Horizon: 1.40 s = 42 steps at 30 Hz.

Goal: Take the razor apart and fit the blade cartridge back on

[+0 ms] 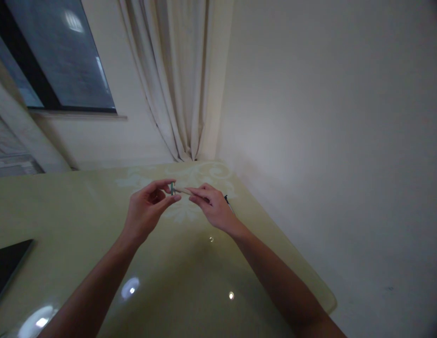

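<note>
My left hand (148, 206) pinches a small, flat, greenish piece (172, 188) between thumb and fingertips, held edge-on above the table. In my right hand (213, 206) is a thin, pale stick (184, 191), gripped between thumb and fingers. Its left end meets the greenish piece, or lies right in front of it; which one I cannot tell. The exact kind of both things is too small to make out. Just beyond my right wrist lies a slim black-and-light object (228, 202), partly hidden by the hand.
Under my hands is a glossy, yellow-green table (81, 220) with a pale floral pattern and lamp reflections. A dark flat panel (9, 265) lies at the left edge. A plain wall (327, 117) borders the right side; curtains (179, 84) and a window (70, 56) are behind.
</note>
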Each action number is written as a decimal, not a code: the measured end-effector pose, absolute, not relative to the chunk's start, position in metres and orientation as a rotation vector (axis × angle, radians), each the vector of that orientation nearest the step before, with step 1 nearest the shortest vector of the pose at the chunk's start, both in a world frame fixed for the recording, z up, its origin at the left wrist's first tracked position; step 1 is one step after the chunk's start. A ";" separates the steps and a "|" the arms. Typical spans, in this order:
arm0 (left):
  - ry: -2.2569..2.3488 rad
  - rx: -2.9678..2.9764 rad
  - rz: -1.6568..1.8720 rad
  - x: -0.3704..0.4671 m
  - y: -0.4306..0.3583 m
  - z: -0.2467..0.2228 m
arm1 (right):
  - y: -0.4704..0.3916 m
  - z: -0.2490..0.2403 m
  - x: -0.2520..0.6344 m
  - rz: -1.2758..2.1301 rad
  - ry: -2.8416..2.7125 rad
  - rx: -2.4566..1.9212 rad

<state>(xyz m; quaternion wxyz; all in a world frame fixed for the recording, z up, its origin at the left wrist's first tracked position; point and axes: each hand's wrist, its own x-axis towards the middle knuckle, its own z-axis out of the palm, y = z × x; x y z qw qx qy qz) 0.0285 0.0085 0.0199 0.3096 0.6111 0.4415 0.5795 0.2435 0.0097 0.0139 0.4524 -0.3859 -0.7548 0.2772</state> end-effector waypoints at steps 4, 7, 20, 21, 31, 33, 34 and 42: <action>1.169 1.660 1.510 0.028 0.007 0.020 | 0.011 0.013 0.244 0.720 -1.831 -0.931; 1.157 1.674 1.526 0.028 0.006 0.020 | 0.011 0.012 0.244 0.725 -1.849 -0.920; 1.159 1.694 1.538 0.029 0.006 0.020 | 0.011 0.015 0.244 0.746 -1.787 -0.957; 1.151 1.696 1.527 0.029 0.006 0.019 | 0.011 0.015 0.244 0.747 -1.796 -0.947; 1.133 1.686 1.505 0.029 0.005 0.019 | 0.011 0.017 0.246 0.698 -1.824 -0.954; 1.136 1.694 1.499 0.029 0.005 0.018 | 0.010 0.017 0.245 0.695 -1.848 -0.961; 1.140 1.698 1.498 0.029 0.005 0.018 | 0.010 0.017 0.245 0.685 -1.852 -0.979; 1.123 1.672 1.509 0.029 0.005 0.019 | 0.010 0.018 0.246 0.628 -1.851 -0.980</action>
